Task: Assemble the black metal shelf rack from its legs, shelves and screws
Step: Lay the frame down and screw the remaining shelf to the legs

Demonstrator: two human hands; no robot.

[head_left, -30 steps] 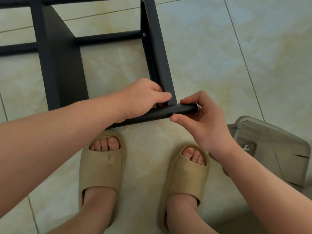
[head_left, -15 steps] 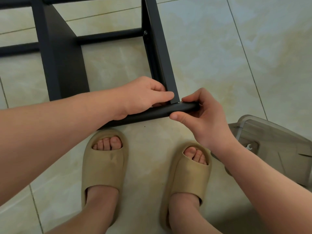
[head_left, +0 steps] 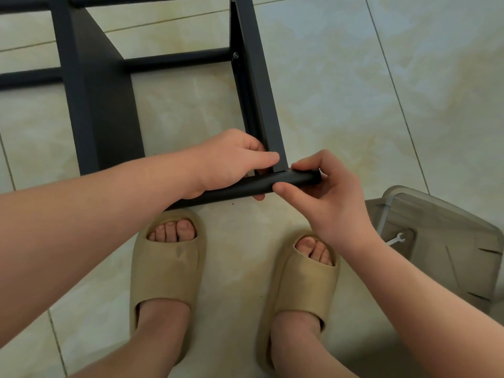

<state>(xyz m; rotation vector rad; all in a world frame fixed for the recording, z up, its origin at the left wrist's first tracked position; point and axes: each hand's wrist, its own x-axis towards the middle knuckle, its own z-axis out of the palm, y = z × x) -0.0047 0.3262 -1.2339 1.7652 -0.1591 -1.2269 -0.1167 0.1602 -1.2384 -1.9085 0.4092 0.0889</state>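
Two hands are meeting at one joint. The tiled floor (head_left: 354, 77) is carrying the half-built black rack (head_left: 103, 118), which is filling the view from nine to twelve o'clock. A clear plastic bin (head_left: 450, 219) is sitting at four o'clock, well apart from the rack. At centre, a black crossbar (head_left: 240, 188) is lying across the near end of a leg (head_left: 261, 99), touching it. The left hand (head_left: 231, 159) is wrapping round the bar beside the leg, and the right hand (head_left: 327, 197) is pinching the bar's free end. The person is probably lining up the bar for fastening. The next move is likely calling for a screw, then the small wrench (head_left: 395, 239) in the bin. One fitted screw (head_left: 236, 55) is showing at twelve o'clock.
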